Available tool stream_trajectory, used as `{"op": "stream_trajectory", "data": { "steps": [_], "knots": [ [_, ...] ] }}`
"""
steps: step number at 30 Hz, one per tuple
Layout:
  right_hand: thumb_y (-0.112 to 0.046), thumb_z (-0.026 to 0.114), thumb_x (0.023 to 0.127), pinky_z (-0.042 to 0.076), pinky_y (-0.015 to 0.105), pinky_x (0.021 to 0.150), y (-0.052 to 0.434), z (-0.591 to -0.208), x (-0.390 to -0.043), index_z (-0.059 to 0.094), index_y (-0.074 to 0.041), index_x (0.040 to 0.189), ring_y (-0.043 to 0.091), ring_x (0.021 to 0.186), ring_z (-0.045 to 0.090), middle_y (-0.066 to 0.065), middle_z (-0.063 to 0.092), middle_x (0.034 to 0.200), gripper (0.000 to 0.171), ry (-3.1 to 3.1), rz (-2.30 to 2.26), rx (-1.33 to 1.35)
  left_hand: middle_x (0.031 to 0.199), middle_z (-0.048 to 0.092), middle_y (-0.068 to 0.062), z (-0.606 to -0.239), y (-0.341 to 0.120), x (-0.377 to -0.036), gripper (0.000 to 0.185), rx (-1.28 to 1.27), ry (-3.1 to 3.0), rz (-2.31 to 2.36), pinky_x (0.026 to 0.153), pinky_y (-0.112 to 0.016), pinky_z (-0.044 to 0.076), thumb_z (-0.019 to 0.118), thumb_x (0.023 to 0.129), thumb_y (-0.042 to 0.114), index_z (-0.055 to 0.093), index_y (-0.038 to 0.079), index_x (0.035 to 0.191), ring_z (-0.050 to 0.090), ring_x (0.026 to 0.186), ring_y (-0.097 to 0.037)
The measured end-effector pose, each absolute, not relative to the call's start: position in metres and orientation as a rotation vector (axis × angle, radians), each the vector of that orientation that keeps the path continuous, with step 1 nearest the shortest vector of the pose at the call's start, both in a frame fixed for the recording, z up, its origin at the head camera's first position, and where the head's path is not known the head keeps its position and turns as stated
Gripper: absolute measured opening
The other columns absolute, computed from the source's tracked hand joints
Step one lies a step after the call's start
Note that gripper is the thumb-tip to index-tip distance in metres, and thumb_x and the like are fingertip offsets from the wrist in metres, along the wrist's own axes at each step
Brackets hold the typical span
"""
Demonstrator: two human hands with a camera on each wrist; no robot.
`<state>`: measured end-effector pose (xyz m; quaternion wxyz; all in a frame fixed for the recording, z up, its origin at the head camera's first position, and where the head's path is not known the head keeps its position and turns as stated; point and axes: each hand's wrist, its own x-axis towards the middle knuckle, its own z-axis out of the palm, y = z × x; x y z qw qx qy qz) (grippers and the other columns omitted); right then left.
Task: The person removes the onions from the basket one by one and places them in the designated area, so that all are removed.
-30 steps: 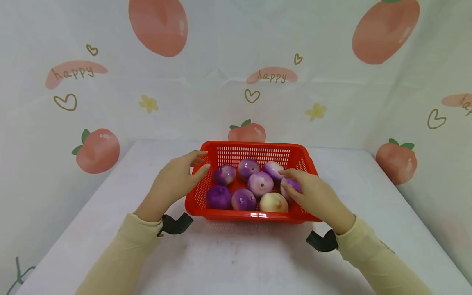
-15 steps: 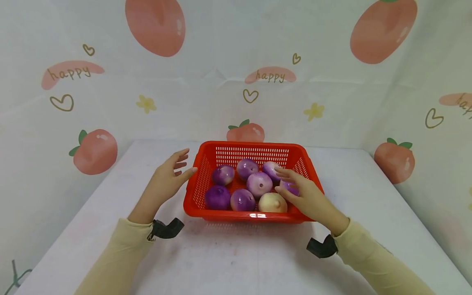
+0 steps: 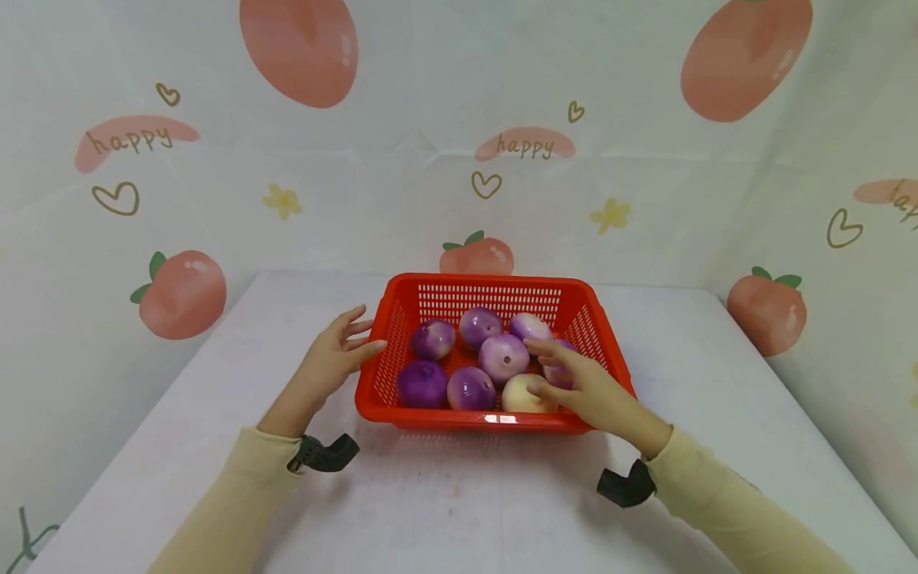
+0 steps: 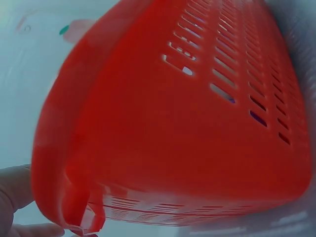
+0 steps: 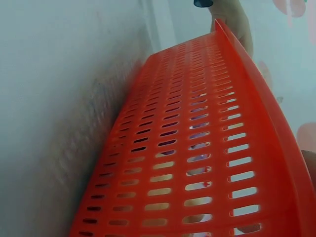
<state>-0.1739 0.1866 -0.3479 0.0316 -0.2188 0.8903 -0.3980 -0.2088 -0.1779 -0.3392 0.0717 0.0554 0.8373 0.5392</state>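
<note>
A red slotted plastic basket point(image 3: 602, 335) holds several onions, most of them purple, such as the dark purple onion point(image 3: 421, 384) at front left. One pale yellow onion point(image 3: 522, 394) lies at the front right. My left hand point(image 3: 326, 363) is at the basket's left rim, fingers spread and relaxed. In the left wrist view its fingers point(image 4: 15, 187) show beside the rim; whether they touch it I cannot tell. My right hand point(image 3: 591, 387) hovers over the right front of the basket, loosely bent fingers above the pale onion and partly covering a purple onion point(image 3: 558, 367). It grips nothing.
The basket stands on a white table point(image 3: 459, 510). Behind it hangs a white cloth point(image 3: 402, 191) printed with fruit, hearts and "happy". Black wrist mounts point(image 3: 328, 453) sit below both hands.
My left hand drew back left from over the basket's rim, then lowered slightly toward it. The right hand shifted left, from the right-hand purple onion to over the pale one.
</note>
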Motion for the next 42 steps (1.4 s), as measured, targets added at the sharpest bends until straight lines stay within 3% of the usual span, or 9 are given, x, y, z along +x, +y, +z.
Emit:
{"op": "stream_trajectory", "data": {
  "steps": [11, 20, 31, 38, 42],
  "knots": [
    [-0.032, 0.069, 0.089, 0.044, 0.052, 0.103, 0.189, -0.348, -0.179, 0.049, -0.01, 0.14, 0.039, 0.124, 0.053, 0.015, 0.054, 0.137, 0.059, 2.65, -1.166, -0.568, 0.151, 0.035, -0.024, -0.347, -0.18, -0.213, 0.072, 0.099, 2.34, 1.735, 0.101, -0.054, 0.045, 0.058, 0.097, 0.022, 0.018, 0.005, 0.154, 0.046, 0.131, -0.041],
    [-0.028, 0.071, 0.087, 0.04, 0.052, 0.107, 0.19, -0.35, -0.181, 0.047, -0.003, 0.14, 0.037, 0.129, 0.05, 0.019, 0.055, 0.137, 0.063, 2.607, -1.149, -0.532, 0.149, 0.039, -0.023, -0.355, -0.183, -0.218, 0.067, 0.085, 2.264, 1.785, 0.091, -0.043, 0.055, 0.056, 0.098, 0.021, 0.021, 0.006, 0.154, 0.06, 0.116, -0.032],
    [-0.027, 0.073, 0.085, 0.044, 0.049, 0.105, 0.188, -0.352, -0.186, 0.05, -0.007, 0.138, 0.032, 0.127, 0.051, 0.013, 0.059, 0.134, 0.061, 2.581, -1.052, -0.516, 0.149, 0.039, -0.023, -0.358, -0.185, -0.22, 0.067, 0.077, 2.213, 1.815, 0.088, -0.041, 0.056, 0.057, 0.098, 0.02, 0.023, 0.008, 0.153, 0.063, 0.103, -0.016],
    [-0.025, 0.074, 0.085, 0.046, 0.047, 0.101, 0.183, -0.349, -0.189, 0.054, -0.011, 0.136, 0.024, 0.112, 0.055, 0.007, 0.062, 0.123, 0.057, 2.576, -0.887, -0.437, 0.148, 0.039, -0.025, -0.359, -0.184, -0.22, 0.066, 0.097, 2.21, 1.815, 0.087, -0.041, 0.057, 0.057, 0.098, 0.02, 0.023, 0.007, 0.153, 0.063, 0.102, -0.016],
    [-0.025, 0.073, 0.085, 0.043, 0.049, 0.103, 0.182, -0.348, -0.191, 0.053, -0.015, 0.138, 0.025, 0.113, 0.053, 0.007, 0.06, 0.124, 0.058, 2.53, -0.868, -0.368, 0.147, 0.041, -0.025, -0.358, -0.185, -0.22, 0.067, 0.094, 2.214, 1.808, 0.087, -0.041, 0.057, 0.058, 0.098, 0.021, 0.023, 0.008, 0.153, 0.063, 0.102, -0.015]
  ]
}}
